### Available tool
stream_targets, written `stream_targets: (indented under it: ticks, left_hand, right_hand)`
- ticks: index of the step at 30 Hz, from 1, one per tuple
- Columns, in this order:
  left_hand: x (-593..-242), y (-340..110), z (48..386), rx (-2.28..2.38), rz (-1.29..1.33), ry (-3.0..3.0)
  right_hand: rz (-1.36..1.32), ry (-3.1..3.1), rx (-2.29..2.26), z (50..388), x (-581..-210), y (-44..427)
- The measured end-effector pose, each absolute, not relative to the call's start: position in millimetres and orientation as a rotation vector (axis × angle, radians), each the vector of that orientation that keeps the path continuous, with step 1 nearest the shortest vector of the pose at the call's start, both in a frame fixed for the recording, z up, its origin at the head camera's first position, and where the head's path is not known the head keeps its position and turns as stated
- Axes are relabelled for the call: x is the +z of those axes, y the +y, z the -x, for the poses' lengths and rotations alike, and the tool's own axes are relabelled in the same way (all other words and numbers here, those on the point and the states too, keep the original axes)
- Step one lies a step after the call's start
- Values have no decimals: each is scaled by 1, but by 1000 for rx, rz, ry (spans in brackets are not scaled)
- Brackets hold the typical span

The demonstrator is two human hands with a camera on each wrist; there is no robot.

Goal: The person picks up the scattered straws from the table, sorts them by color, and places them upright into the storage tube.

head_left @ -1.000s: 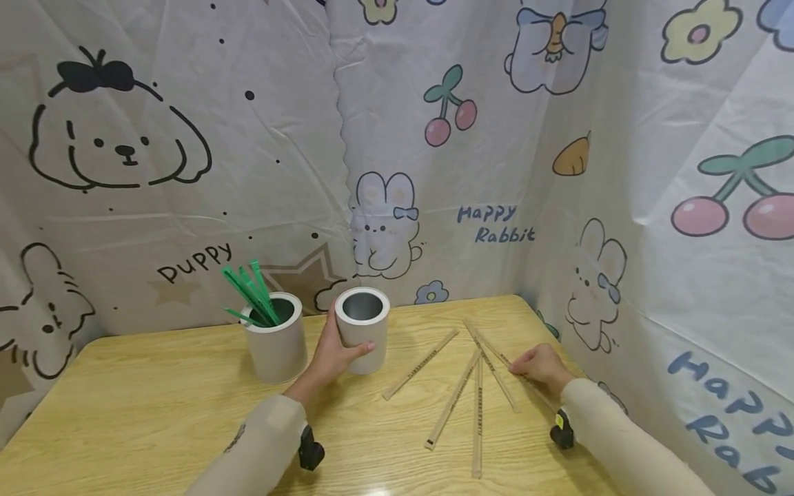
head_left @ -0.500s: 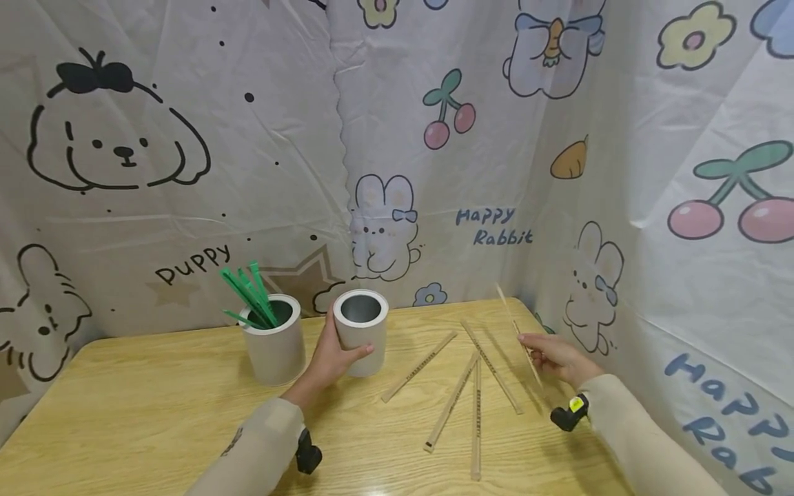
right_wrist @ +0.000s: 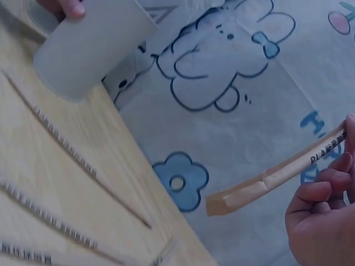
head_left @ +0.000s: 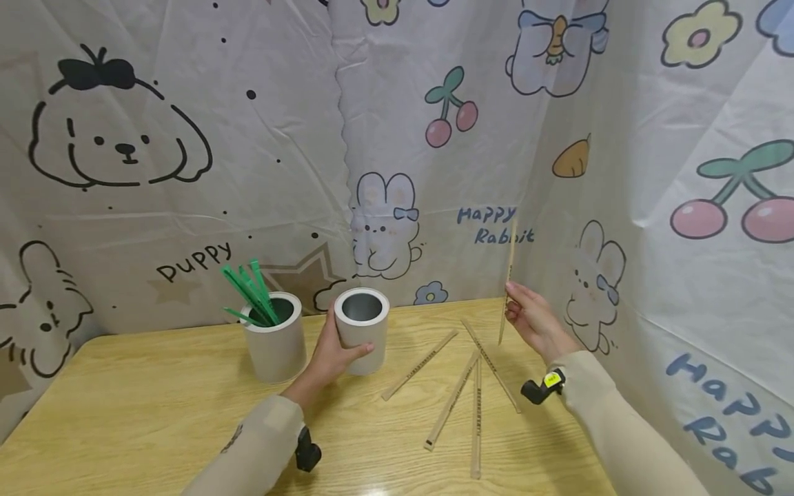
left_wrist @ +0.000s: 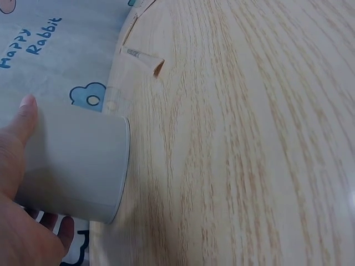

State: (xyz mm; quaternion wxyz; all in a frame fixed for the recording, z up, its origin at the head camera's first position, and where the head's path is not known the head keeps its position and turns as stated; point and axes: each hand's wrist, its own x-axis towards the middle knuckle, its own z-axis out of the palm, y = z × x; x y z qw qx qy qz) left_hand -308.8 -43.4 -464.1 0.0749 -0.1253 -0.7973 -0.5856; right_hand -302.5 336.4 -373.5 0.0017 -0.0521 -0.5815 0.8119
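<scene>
My left hand (head_left: 331,357) grips a white cylindrical cup (head_left: 367,335) that stands upright on the table, its dark inside showing no contents. Thumb and fingers lie on opposite sides of the cup wall (left_wrist: 83,160) in the left wrist view. My right hand (head_left: 536,322) pinches a slim paper-wrapped straw (head_left: 512,251) near its middle and holds it nearly upright above the table's back right. Printed letters show on that wrapper (right_wrist: 266,180) in the right wrist view. Several more wrapped straws (head_left: 453,401) lie spread between the cup and my right arm.
Left of the gripped cup stands a second white cup (head_left: 277,355) with several green sticks (head_left: 251,296) leaning out of it. A printed cloth (head_left: 279,138) hangs behind and to the right of the wooden table (head_left: 155,406).
My right hand has picked the wrapped straw up off the table, raised it and tilted it from lying flat to nearly upright. The left hand stays on the cup.
</scene>
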Motion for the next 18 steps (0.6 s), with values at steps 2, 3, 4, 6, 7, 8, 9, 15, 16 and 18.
stream_targets:
  ticks: [2,3,4,6,7,8,9,15,16,18]
  left_hand:
    - [-465,-44,309,-1768,376,-2390]
    - [-465,-44,310,-1767,377,-2392]
    - [-465,-44,310,-1764,375,-2399]
    - [-465,-45,309,-1758,356,-2421]
    - [-464,-46,309,-1755,350,-2428]
    - [-464,-46,309,-1747,345,-2439]
    - [-464,-46,309,-1735,347,-2447]
    - [-463,-47,309,-1721,359,-2465]
    - [-463,-47,308,-1725,360,-2464]
    - [-463,-46,308,-1734,362,-2459]
  right_hand:
    - [173,-1751,2578,305,-366,326]
    - [175,-1716,2591,307,-363,321]
    - [172,-1681,2608,309,-360,316]
    - [161,-1616,2632,313,-355,304]
    - [154,-1586,2643,316,-352,298]
    - [141,-1562,2650,318,-349,292]
    - [130,-1542,2651,320,-347,286]
    - [63,-1449,2663,330,-332,245]
    - [48,-1438,2673,331,-330,239]
    - [37,-1418,2682,333,-326,224]
